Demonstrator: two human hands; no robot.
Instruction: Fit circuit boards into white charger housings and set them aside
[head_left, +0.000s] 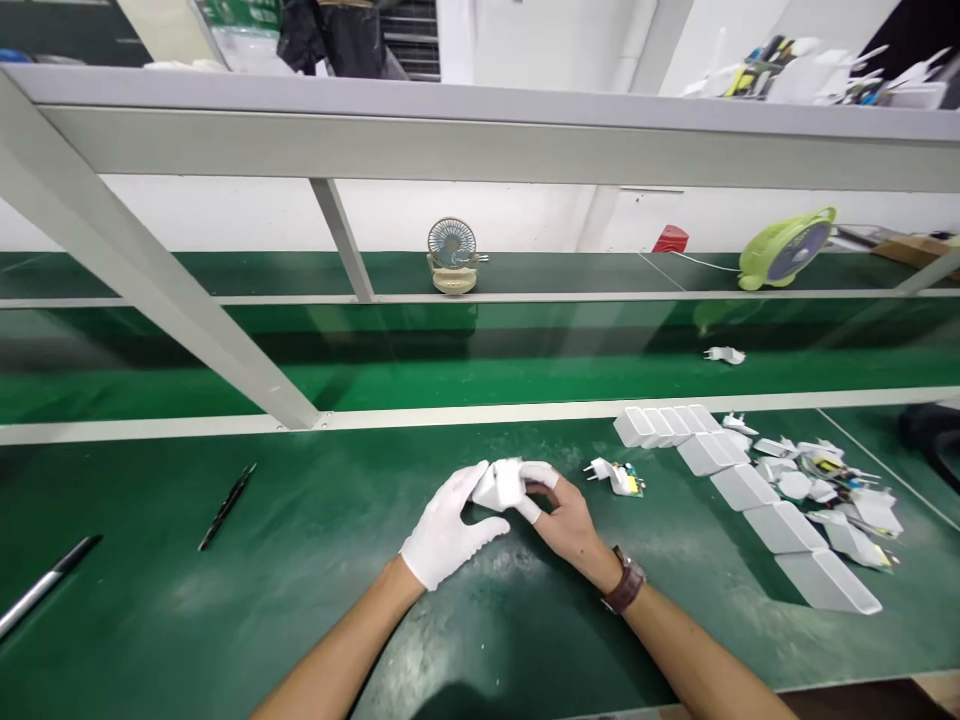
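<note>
In the middle of the green bench, a white plastic charger housing (501,484) is between my two hands. My left hand (452,525), in a white glove, curls its fingers against the housing's left side, with the thumb lower down. My right hand (564,515), with white finger covers on thumb and forefinger, grips it from the right. Details of the housing's inner side are hidden. Just right of my right hand lies a white plug part with a circuit board (616,477).
Several white open cases (784,527) form a stepped row at the right, beside a pile of charger parts (825,480). Pens (227,507) lie at left. A slanted metal post (187,280) meets the bench. Small fan (452,255) and green fan (786,250) stand behind.
</note>
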